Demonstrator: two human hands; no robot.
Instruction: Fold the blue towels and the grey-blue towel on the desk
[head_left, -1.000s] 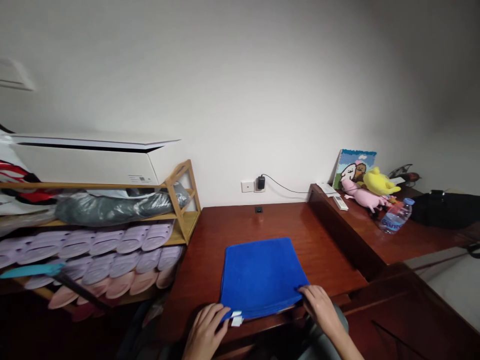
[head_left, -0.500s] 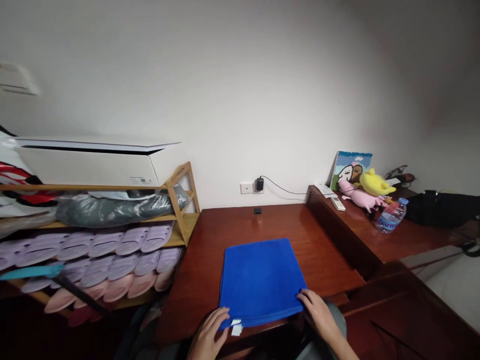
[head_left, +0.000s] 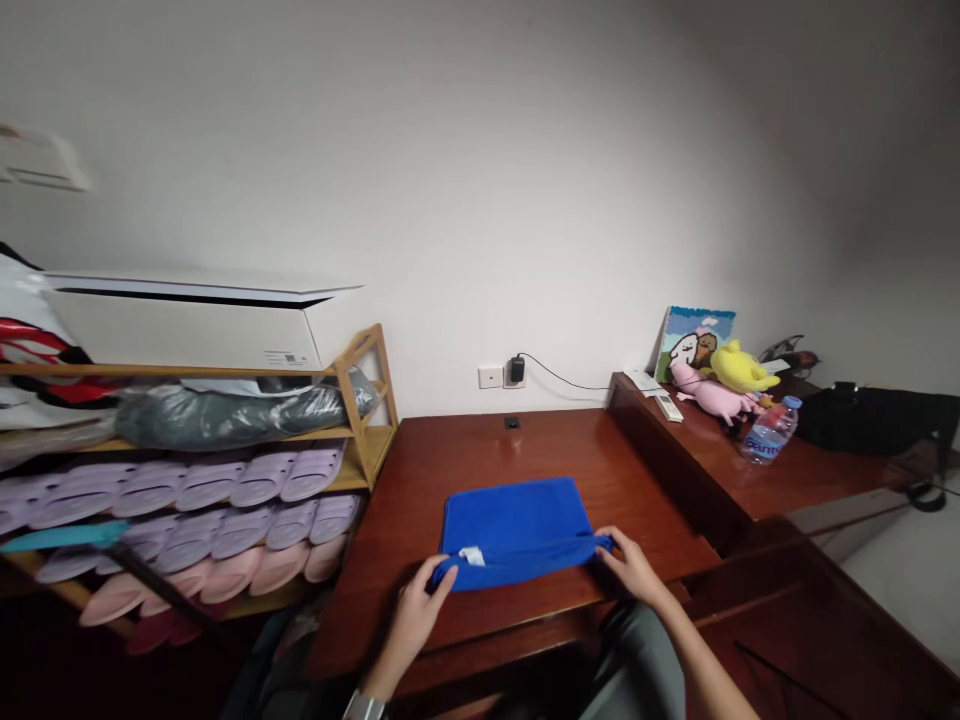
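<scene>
A blue cloth [head_left: 510,512] lies folded on the reddish-brown desk [head_left: 450,450], its near part lifted and bent back over the rest. My left hand [head_left: 421,598] pinches the left end of that raised fold between thumb and fingers. At the opposite end, my right hand [head_left: 626,562] grips the fold's right corner. Near the left hand, a white tag [head_left: 471,556] shows on top of the fold. The cloth's far half stays flat on the desk.
Left of the desk stands a wooden rack [head_left: 360,440] with lilac slippers [head_left: 262,480] and a white box [head_left: 195,330]. On the raised right-hand surface are a plastic bottle [head_left: 771,432], a pink plush toy [head_left: 709,392], a yellow plush toy [head_left: 742,368] and a black bag [head_left: 874,418].
Both hands have moved forward, away from me, raising the cloth's near edge and folding it toward the far side. The white tag has moved up with it.
</scene>
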